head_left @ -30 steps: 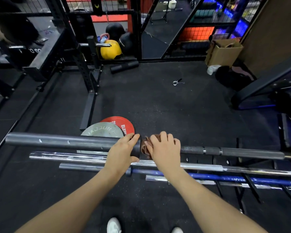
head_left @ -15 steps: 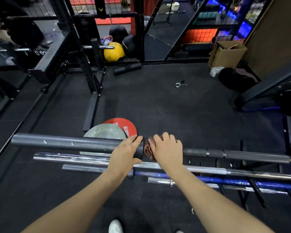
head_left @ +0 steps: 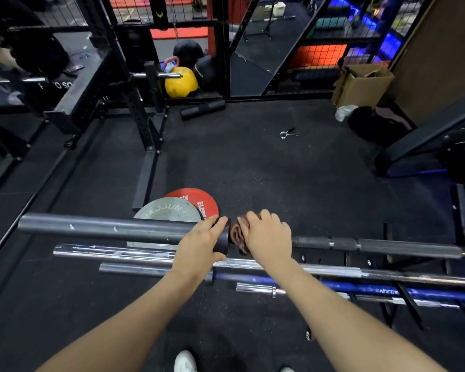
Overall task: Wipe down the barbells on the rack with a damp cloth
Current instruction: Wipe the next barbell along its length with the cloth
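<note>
Several barbells lie across a low black rack (head_left: pixel 408 304) in front of me. The topmost is a dark grey barbell (head_left: pixel 105 227), whose thick sleeve runs left and whose knurled shaft runs right. My left hand (head_left: pixel 202 245) grips the inner end of that sleeve at the collar. My right hand (head_left: pixel 269 238) is closed over a brown cloth (head_left: pixel 236 232) wrapped round the shaft right beside the collar. Below lie a chrome barbell (head_left: pixel 113 251), a blue-shafted barbell (head_left: pixel 333 287) and a short chrome bar end (head_left: pixel 255 288).
A grey weight plate (head_left: pixel 169 209) and a red plate (head_left: pixel 199 198) lie on the black rubber floor behind the bars. A squat rack upright (head_left: pixel 145 135) stands at left, a spring collar (head_left: pixel 286 134) lies mid-floor, a cardboard box (head_left: pixel 360 84) sits far right. My white shoe (head_left: pixel 185 362) is below.
The hands stay at the same spot on the top barbell. The right hand with the cloth has shifted slightly on the shaft beside the collar. The view has tilted a little.
</note>
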